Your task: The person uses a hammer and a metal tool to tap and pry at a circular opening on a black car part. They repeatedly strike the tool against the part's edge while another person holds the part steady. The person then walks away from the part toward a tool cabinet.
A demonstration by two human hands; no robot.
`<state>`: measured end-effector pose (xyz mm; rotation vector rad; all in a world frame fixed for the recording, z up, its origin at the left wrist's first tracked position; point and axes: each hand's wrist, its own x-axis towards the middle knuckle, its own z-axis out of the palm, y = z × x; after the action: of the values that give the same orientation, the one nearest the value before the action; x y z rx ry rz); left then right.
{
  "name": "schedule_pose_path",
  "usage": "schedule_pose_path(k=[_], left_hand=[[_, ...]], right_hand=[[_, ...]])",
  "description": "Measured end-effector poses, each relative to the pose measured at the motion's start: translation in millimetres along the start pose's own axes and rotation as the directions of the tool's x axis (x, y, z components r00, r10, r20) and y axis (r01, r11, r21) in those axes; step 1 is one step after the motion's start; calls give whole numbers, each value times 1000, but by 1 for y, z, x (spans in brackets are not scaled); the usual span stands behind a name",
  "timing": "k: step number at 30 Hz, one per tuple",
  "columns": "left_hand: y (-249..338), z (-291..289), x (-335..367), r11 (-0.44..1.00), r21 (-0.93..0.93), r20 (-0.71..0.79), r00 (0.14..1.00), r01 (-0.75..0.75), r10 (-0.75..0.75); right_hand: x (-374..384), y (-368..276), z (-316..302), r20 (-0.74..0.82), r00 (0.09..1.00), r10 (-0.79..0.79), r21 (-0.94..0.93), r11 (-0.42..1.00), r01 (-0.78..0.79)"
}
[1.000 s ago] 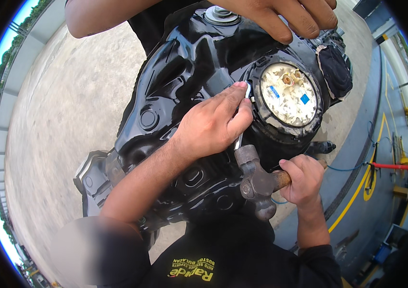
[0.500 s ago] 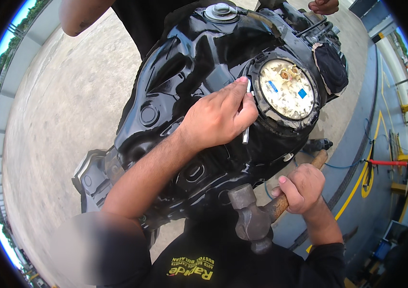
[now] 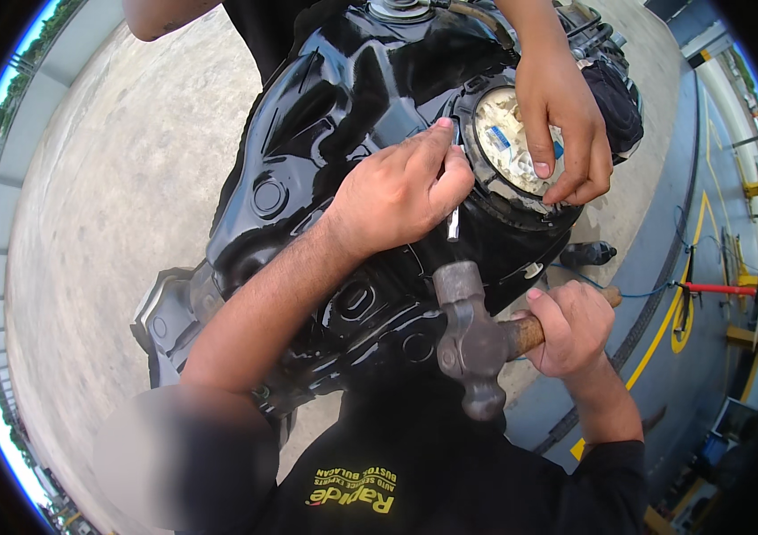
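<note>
A black fuel tank (image 3: 343,214) lies in front of me. Set into its right side is a round white cap (image 3: 505,147) inside a dark ring (image 3: 495,183). My left hand (image 3: 401,183) pinches a slim silver metal rod (image 3: 454,223), its upper end against the left side of the ring. With my right hand (image 3: 568,328) I grip the wooden handle of a ball-peen hammer (image 3: 472,343). The hammer's flat face is just below the rod's lower end, with a small gap. A co-worker's hand (image 3: 570,120) rests over the cap's right part, hiding it.
A co-worker's arm (image 3: 165,13) and dark clothing are at the top. A black cloth-like item (image 3: 615,111) sits at the tank's far right. A thin blue hose (image 3: 642,292) crosses the grey floor at right, near a red bar (image 3: 717,288). Concrete (image 3: 111,178) spreads to the left.
The hammer has moved up, its face now close to the rod's lower end. A co-worker's hand has come in from the top right onto the white cap. My left hand keeps its pinch.
</note>
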<state>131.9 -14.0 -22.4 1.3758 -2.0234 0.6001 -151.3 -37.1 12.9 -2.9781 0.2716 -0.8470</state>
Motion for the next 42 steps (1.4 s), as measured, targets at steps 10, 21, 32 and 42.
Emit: schedule_pose_path(k=[10, 21, 32, 42], left_hand=[[0, 3, 1, 1000, 7, -57, 998, -7, 8], [3, 2, -3, 1000, 2, 23, 999, 31, -31], [3, 3, 0, 999, -6, 47, 998, 39, -39], [0, 8, 0, 997, 71, -76, 997, -23, 29]], right_hand=[[-5, 1, -3, 2, 997, -78, 90, 993, 77], [-3, 2, 2, -70, 997, 46, -45, 998, -49], [-2, 7, 7, -15, 999, 47, -99, 994, -48], [-4, -7, -2, -34, 999, 36, -80, 996, -39]])
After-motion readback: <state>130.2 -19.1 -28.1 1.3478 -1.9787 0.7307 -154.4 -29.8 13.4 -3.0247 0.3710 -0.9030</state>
